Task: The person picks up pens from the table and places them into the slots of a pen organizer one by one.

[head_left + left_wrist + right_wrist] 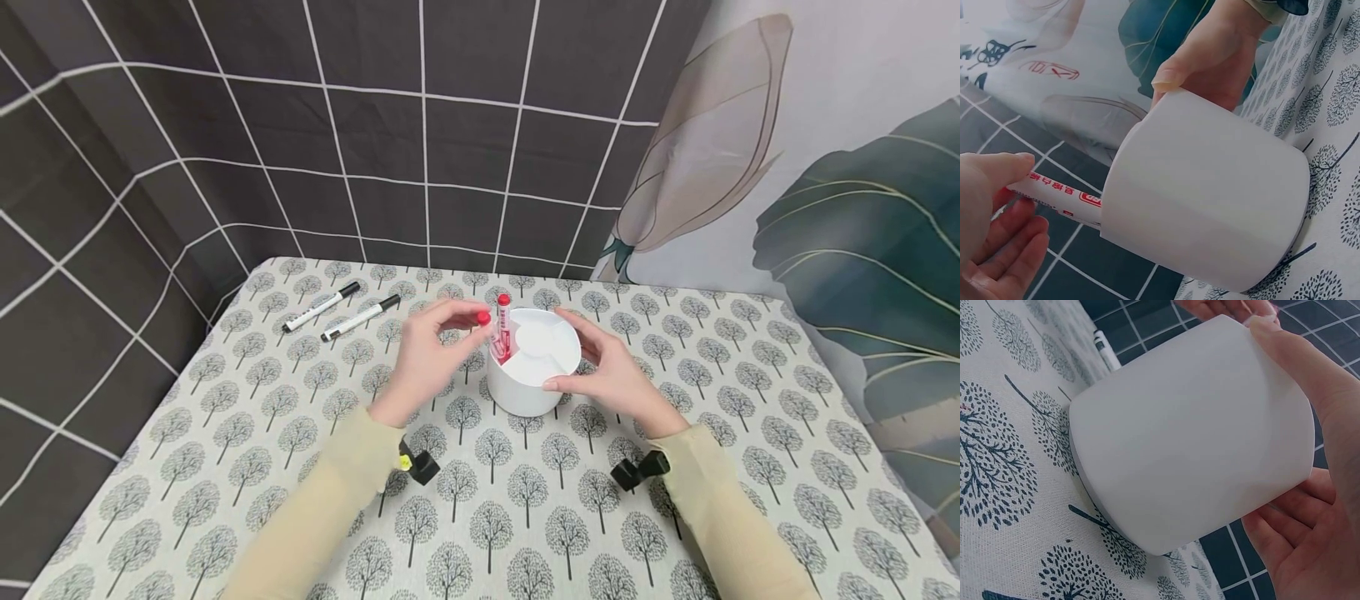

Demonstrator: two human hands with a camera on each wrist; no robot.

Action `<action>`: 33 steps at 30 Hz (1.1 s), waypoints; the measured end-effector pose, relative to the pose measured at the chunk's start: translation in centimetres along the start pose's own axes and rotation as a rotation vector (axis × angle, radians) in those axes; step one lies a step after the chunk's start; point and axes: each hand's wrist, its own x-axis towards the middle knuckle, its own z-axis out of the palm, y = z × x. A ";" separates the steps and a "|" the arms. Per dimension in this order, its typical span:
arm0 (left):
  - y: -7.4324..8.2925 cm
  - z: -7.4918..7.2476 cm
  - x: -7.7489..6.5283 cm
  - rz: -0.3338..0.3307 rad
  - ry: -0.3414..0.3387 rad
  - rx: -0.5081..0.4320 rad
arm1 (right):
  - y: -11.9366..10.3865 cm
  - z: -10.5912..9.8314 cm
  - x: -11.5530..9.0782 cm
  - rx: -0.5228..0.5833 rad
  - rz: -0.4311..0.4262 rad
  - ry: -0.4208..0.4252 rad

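A white round pen holder [525,393] with inner compartments stands on the patterned cloth. My left hand [429,354] is at its left rim and pinches a red-capped marker [1063,199] between thumb and fingers. The marker's lower end is inside the holder, hidden by its wall in the left wrist view. Beside it, a second red-capped marker [504,315] stands upright in the left compartment. On the other side, my right hand [611,373] grips the holder, thumb at the near rim and fingers around the far right side.
Two white markers with black caps, one farther back [321,307] and one nearer [361,318], lie on the tree-print tablecloth [491,500] left of the holder. A dark grid-patterned curtain [375,133] hangs behind the table, with a leaf-patterned cloth [847,250] to the right.
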 end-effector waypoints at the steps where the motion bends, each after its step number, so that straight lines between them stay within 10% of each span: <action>1: -0.1 0.1 0.0 -0.004 -0.007 0.008 | 0.0 0.0 0.0 0.001 0.001 0.000; 15: -1.2 0.5 -0.5 -0.014 -0.087 0.064 | 0.0 -0.1 -0.2 0.003 0.007 0.007; 33: -1.6 -3.9 -1.7 -0.074 -0.021 0.117 | -1.3 -0.8 -2.1 -0.176 -0.035 0.070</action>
